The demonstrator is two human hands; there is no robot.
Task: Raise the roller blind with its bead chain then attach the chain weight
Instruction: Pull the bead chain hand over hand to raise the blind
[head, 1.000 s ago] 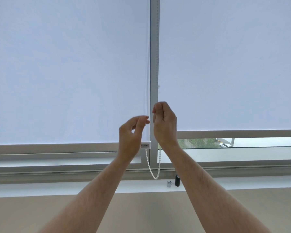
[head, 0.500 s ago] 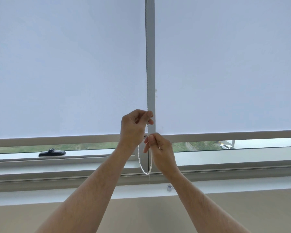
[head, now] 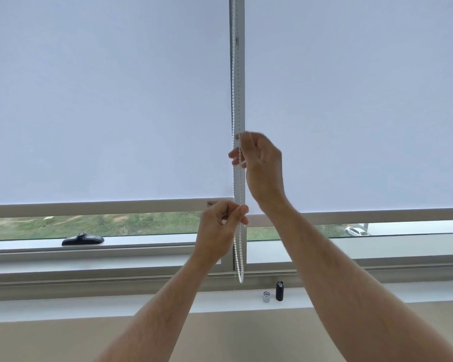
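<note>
Bead chain [head: 234,100] pinched high by right hand [head: 262,163], lower by left hand [head: 220,228].

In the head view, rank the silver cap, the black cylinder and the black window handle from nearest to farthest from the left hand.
From the left hand:
1. Silver cap, on the sill, below and right of it.
2. Black cylinder, just right of the cap, slightly farther.
3. Black window handle, far off to the left on the frame.
</note>
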